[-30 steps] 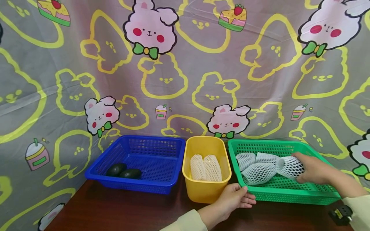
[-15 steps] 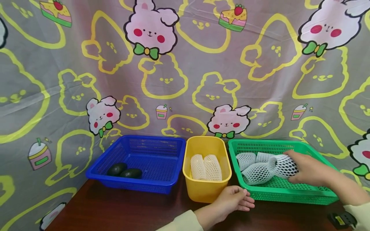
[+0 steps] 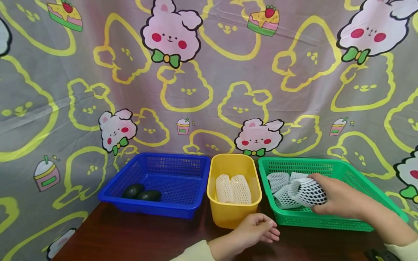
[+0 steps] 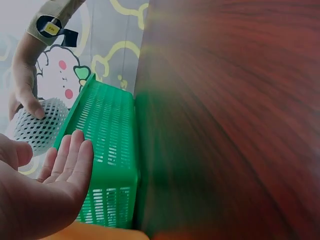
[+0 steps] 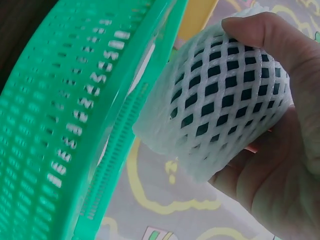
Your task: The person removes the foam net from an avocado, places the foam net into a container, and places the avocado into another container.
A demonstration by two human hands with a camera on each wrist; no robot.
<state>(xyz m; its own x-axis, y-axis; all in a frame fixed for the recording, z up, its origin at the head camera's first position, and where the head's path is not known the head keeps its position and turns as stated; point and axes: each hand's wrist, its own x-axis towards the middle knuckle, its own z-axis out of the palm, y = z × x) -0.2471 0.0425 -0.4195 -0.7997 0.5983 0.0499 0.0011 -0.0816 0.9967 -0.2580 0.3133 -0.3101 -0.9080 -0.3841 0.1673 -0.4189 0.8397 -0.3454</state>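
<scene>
My right hand (image 3: 343, 197) holds an avocado in a white foam net (image 3: 309, 192) above the green basket (image 3: 326, 222). In the right wrist view, the dark avocado (image 5: 220, 95) shows through the mesh, with the thumb on one side and the fingers around the other. My left hand (image 3: 254, 230) hovers palm-up in front of the gap between the yellow bin (image 3: 228, 217) and the green basket, fingers relaxed and holding nothing. Several white foam nets (image 3: 278, 181) lie in the green basket, partly covered by the held one. Whether they contain anything is unclear.
On the left stands a blue basket (image 3: 150, 209) with two bare dark avocados (image 3: 133, 191) in its near left corner. Two cream foam nets (image 3: 240, 190) lie side by side inside the yellow bin. A patterned curtain (image 3: 209, 79) hangs behind the containers on the dark wooden table (image 3: 130, 239).
My right hand has carried the netted avocado leftward over the green basket. My left hand has drawn away from that basket's near left corner, shifting slightly left.
</scene>
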